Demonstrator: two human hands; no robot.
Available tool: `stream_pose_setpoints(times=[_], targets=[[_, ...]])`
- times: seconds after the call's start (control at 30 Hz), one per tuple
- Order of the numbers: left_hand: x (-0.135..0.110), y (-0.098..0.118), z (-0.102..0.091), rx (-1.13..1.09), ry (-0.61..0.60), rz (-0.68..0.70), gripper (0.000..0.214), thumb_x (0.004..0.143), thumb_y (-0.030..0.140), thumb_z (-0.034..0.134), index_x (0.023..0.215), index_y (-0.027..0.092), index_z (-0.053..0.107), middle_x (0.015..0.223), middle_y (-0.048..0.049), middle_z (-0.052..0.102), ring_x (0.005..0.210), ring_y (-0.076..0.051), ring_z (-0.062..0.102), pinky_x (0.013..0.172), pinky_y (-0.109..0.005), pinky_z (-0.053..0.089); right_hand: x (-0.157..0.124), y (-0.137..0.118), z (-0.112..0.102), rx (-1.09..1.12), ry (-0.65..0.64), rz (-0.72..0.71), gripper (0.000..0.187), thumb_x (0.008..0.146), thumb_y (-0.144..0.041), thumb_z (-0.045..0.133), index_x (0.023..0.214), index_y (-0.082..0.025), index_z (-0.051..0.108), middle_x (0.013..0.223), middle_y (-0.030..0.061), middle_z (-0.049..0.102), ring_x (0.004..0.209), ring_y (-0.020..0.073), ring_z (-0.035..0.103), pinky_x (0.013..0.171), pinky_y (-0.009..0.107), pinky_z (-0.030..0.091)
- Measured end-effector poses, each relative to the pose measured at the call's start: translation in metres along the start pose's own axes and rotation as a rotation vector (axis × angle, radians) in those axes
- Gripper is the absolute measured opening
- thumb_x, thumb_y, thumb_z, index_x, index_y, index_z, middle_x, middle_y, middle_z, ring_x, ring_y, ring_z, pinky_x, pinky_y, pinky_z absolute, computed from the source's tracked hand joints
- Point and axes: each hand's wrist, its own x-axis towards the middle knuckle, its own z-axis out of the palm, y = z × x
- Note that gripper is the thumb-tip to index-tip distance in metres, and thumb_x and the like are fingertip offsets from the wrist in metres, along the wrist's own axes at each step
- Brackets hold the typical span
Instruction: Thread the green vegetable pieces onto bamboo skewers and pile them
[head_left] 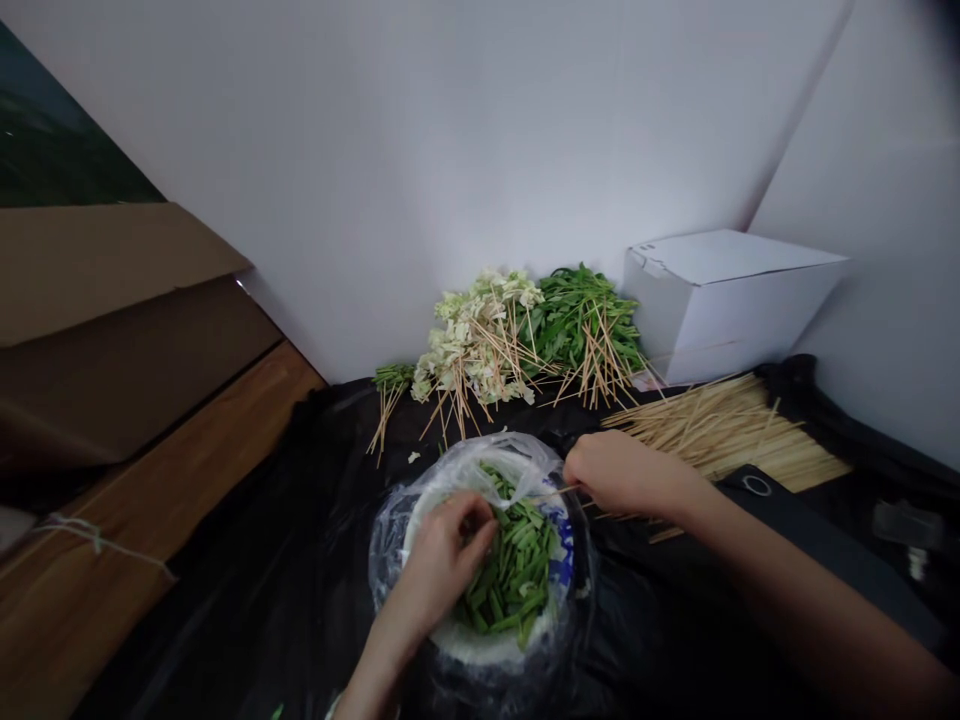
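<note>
The right hand [616, 472] pinches a thin bamboo skewer [553, 493], which points toward the left hand [444, 548]. The left hand's fingers curl over the cut green vegetable pieces [517, 572]; whether they grip one, I cannot tell. Those pieces lie below and between both hands, in a blue-and-white bowl [564, 565] lined with a clear plastic bag [386, 550]. Just beyond the right hand spreads a pile of bare skewers [712, 430]. Farther ahead of both hands lie skewered leafy greens [577, 310], skewered pale florets [450, 340] and a small green bunch [393, 377]. Black plastic sheeting [300, 570] extends left of the left hand.
</note>
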Motion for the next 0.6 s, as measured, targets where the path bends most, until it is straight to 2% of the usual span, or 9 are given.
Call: stream_pose_setpoints(times=[0.07,0.13,0.2,0.27,0.43,0.53,0.6], targets=[[0.003,-0.002,0.003,0.159,-0.063,0.079,0.012,0.089,0.021,0.055,0.083,0.022,0.065,0.089,-0.0053,0.071,0.09,-0.024,0.064,0.081,-0.036,0.049,-0.001,-0.002,0.0,0.0,0.013,-0.019,0.021,0.082,-0.012,0.053,0.085,-0.016,0.074,0.085,0.0129,0.073,0.081,0.0215,0.069,0.068,0.027,0.044],[0.01,-0.007,0.007,0.343,-0.052,0.095,0.019,0.09,0.019,0.052,0.098,0.022,0.069,0.108,-0.0104,0.071,0.106,-0.029,0.061,0.093,-0.044,0.045,0.0,-0.006,0.001,0.002,0.024,-0.031,0.021,0.084,-0.014,0.053,0.085,-0.016,0.073,0.086,0.0122,0.073,0.082,0.022,0.069,0.068,0.027,0.044],[0.017,-0.012,0.011,0.485,-0.025,0.07,0.032,0.091,0.018,0.049,0.12,0.02,0.063,0.125,-0.0146,0.066,0.118,-0.034,0.056,0.098,-0.05,0.04,0.003,-0.01,0.001,0.004,0.042,-0.018,0.023,0.088,-0.016,0.05,0.087,-0.016,0.073,0.088,0.0119,0.073,0.082,0.0223,0.069,0.069,0.028,0.045],[0.022,-0.014,0.016,0.573,-0.019,0.035,0.042,0.09,0.019,0.051,0.132,0.019,0.054,0.133,-0.0168,0.061,0.123,-0.036,0.053,0.1,-0.054,0.038,0.005,-0.013,0.0,0.002,0.068,0.023,0.025,0.091,-0.016,0.047,0.092,-0.015,0.072,0.09,0.0125,0.073,0.084,0.0235,0.069,0.069,0.03,0.046],[0.024,-0.004,0.02,0.627,-0.015,-0.06,0.042,0.084,0.021,0.058,0.125,0.014,0.057,0.125,-0.0231,0.063,0.119,-0.041,0.053,0.098,-0.059,0.037,0.005,-0.017,-0.007,-0.008,0.128,0.07,0.024,0.092,-0.014,0.047,0.097,-0.014,0.07,0.093,0.0138,0.072,0.089,0.0237,0.068,0.07,0.03,0.046],[0.014,0.001,0.015,0.573,-0.053,-0.075,0.041,0.076,0.016,0.062,0.117,0.018,0.062,0.124,-0.0199,0.064,0.122,-0.039,0.052,0.103,-0.06,0.034,0.003,-0.019,-0.008,-0.006,0.152,0.045,0.021,0.092,-0.017,0.049,0.096,-0.017,0.07,0.091,0.0108,0.072,0.085,0.0221,0.068,0.068,0.029,0.045],[0.002,0.002,0.007,0.486,-0.096,-0.026,0.034,0.073,0.017,0.066,0.107,0.024,0.066,0.133,-0.015,0.06,0.132,-0.039,0.044,0.107,-0.062,0.029,0.001,-0.02,-0.007,-0.002,0.164,0.028,0.021,0.092,-0.017,0.049,0.094,-0.017,0.07,0.089,0.0096,0.072,0.083,0.0211,0.068,0.066,0.028,0.044]])
